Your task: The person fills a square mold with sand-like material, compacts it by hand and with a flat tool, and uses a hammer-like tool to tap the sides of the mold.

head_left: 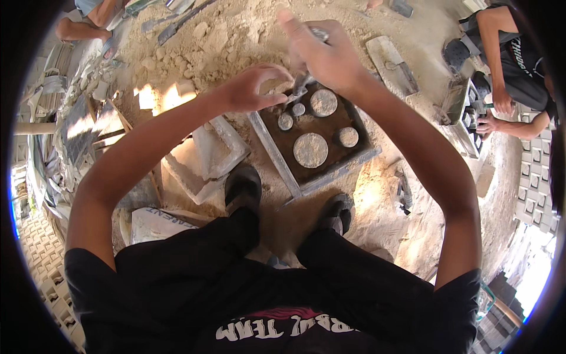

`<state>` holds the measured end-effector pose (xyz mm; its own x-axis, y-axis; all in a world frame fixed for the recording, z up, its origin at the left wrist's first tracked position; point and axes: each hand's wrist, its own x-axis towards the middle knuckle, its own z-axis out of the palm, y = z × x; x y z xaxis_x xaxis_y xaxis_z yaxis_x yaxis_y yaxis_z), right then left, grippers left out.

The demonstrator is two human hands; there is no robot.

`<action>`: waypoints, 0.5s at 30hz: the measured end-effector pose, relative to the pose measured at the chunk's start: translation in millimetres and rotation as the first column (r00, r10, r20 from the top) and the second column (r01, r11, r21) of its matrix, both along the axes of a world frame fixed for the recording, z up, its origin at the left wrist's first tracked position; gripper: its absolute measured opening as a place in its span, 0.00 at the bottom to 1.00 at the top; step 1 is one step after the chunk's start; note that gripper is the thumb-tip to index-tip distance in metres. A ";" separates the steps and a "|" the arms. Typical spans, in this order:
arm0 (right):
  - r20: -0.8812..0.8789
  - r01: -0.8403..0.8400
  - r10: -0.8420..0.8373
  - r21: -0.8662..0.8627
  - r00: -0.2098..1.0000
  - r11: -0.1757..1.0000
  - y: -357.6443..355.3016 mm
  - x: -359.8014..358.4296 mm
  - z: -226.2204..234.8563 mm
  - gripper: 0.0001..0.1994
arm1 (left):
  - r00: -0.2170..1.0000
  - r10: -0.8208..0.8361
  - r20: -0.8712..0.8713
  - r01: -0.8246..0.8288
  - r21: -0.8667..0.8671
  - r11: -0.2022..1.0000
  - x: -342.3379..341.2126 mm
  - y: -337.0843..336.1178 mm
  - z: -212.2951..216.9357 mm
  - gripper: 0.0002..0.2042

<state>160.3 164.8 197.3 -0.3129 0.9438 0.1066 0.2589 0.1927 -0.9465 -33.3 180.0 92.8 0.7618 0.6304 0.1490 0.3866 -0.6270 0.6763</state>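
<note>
Between my feet and my hands sits a grey rectangular mould box (272,150), its inside dark brown. Several round, speckled grey discs stand in it: a large disc (311,150) nearest me, another large disc (323,103) farther off, a medium disc (348,137) at the right, and smaller ones at the left. Above the far side of the box, my right hand (333,56) is closed around a small grey trowel (299,88), its blade pointing down. My left hand (259,88) hovers by the box's far left corner, empty, fingers curved and thumb apart, close to the blade.
Rectangular pale moulds (206,156) lean left of the box, near a cement bag (159,225). Beyond lie loose sand (218,41) and a shovel (177,26). A pale slab (389,65) lies at right. One person works at another box (466,121); another crouches far left.
</note>
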 end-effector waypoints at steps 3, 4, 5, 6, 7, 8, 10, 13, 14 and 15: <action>-0.138 0.113 -0.106 0.039 0.985 0.993 -5.0 6.1 13.6 0.32 | 0.979 0.191 -0.066 -0.201 -0.207 0.958 -11.9 9.2 -34.8 0.19; -0.124 0.108 -0.098 0.069 0.987 0.992 -9.5 10.1 16.8 0.31 | 0.972 0.223 -0.073 -0.232 -0.170 0.958 -7.9 4.2 -37.1 0.18; -0.092 0.104 -0.093 0.120 0.991 0.987 -9.5 14.0 10.3 0.30 | 0.971 0.180 -0.157 -0.208 -0.192 0.959 -4.7 3.7 -38.3 0.19; -0.060 0.098 -0.089 0.171 0.994 0.980 -10.1 18.4 -3.4 0.29 | 0.962 0.134 -0.238 -0.187 -0.215 0.959 -1.1 4.1 -39.2 0.20; -0.034 0.083 -0.078 0.223 0.996 0.971 -9.5 18.3 -6.7 0.28 | 0.942 0.093 -0.322 -0.175 -0.236 0.956 -0.6 4.3 -38.4 0.21; -0.051 0.112 -0.106 0.138 0.993 0.984 -5.8 20.4 -6.0 0.28 | 0.952 0.137 -0.274 -0.208 -0.250 0.946 -0.2 3.6 -44.7 0.22; -0.080 0.171 -0.174 -0.041 0.982 0.984 0.0 21.9 -2.6 0.28 | 0.958 0.220 -0.183 -0.266 -0.286 0.921 1.4 0.4 -56.8 0.24; 0.010 0.133 -0.132 -0.013 0.991 0.991 -5.7 33.1 -2.9 0.29 | 0.757 0.291 -0.584 -0.555 -0.342 0.758 6.9 26.4 -56.1 0.28; 0.013 0.100 -0.099 -0.022 0.995 0.995 -9.2 36.7 -3.9 0.28 | 0.832 0.353 -0.429 -0.501 -0.306 0.810 10.2 22.6 -59.6 0.28; 0.017 0.066 -0.066 -0.030 0.998 0.997 -13.5 40.2 -6.7 0.28 | 0.883 0.391 -0.258 -0.453 -0.255 0.854 14.5 14.1 -63.8 0.28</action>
<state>200.5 151.3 190.5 -0.2512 0.9652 0.0732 0.2850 0.1460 -0.9474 -18.8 194.1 29.0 0.4057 0.8874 -0.2190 0.7072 -0.1530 0.6903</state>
